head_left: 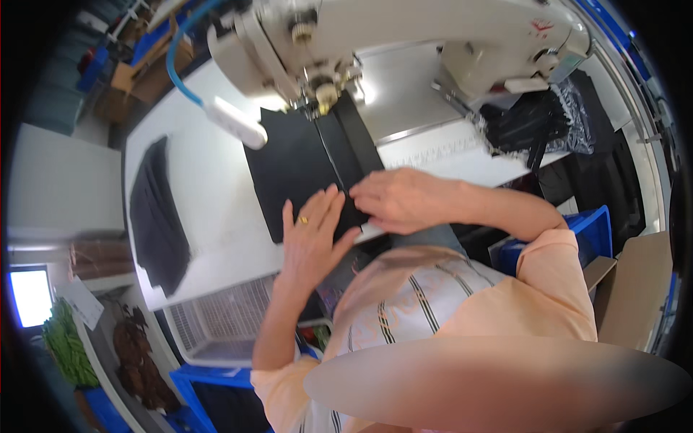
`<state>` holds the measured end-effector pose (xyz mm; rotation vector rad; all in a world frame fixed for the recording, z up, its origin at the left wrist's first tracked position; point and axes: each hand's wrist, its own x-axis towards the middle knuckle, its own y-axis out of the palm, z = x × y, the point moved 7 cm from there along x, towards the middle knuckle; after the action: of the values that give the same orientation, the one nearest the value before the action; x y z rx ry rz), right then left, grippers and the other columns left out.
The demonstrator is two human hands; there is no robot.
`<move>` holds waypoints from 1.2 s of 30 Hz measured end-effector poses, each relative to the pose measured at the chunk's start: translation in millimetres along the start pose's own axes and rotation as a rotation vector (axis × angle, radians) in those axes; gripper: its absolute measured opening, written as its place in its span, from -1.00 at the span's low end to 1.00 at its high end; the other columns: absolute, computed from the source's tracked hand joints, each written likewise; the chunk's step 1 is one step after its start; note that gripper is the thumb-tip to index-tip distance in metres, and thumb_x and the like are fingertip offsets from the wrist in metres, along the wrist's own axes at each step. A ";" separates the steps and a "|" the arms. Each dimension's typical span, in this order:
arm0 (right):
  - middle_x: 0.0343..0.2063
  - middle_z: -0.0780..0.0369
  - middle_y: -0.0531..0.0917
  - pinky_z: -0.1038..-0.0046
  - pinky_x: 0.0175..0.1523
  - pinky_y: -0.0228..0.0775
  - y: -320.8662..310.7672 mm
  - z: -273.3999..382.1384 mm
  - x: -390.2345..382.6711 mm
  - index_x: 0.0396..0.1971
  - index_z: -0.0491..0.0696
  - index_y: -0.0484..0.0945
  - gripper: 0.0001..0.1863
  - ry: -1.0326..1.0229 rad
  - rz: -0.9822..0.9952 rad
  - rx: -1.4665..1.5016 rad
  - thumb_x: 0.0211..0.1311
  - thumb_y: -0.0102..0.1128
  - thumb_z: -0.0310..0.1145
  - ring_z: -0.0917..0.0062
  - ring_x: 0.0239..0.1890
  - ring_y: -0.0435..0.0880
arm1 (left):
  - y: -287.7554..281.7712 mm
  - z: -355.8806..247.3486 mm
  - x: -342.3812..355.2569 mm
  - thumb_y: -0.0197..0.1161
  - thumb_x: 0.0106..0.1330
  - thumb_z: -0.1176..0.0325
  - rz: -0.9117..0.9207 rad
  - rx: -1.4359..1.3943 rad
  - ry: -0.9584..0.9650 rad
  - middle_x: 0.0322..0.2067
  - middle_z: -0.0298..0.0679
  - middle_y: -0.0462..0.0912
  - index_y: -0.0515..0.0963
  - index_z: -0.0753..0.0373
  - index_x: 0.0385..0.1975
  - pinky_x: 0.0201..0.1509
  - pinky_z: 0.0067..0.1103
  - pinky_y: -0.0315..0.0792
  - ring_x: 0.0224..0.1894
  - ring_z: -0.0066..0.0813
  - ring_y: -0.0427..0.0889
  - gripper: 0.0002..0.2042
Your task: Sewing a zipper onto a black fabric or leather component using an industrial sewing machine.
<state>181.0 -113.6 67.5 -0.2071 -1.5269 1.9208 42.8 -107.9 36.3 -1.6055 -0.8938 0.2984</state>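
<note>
The left hand (312, 234) lies flat, thumb apart, on one black cloth (289, 159); the right hand (406, 199), fingers together, touches it, pinch unclear. One dark pile (155, 216) lies leftward on the worktop (216, 209); one sewing machine (404, 32) overhangs the cloth's far end.

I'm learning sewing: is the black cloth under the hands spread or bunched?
Spread: the black cloth lies mostly flat on the white table.
</note>
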 end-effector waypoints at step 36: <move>-0.35 0.38 0.68 0.51 -0.28 0.56 16.3 -17.2 13.5 -0.34 -0.02 0.64 -0.79 0.119 -0.389 -0.062 -0.08 0.25 -0.46 0.52 -0.30 0.66 | -23.4 53.6 49.5 0.21 0.31 0.26 0.033 -0.502 -0.283 -0.51 0.04 0.51 0.54 0.34 -0.21 -0.35 -0.36 0.35 -0.48 0.03 0.40 -0.75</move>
<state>173.0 -93.4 51.1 -0.0443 -1.4278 1.5306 33.0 -35.1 58.3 -2.0747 -1.2278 0.3480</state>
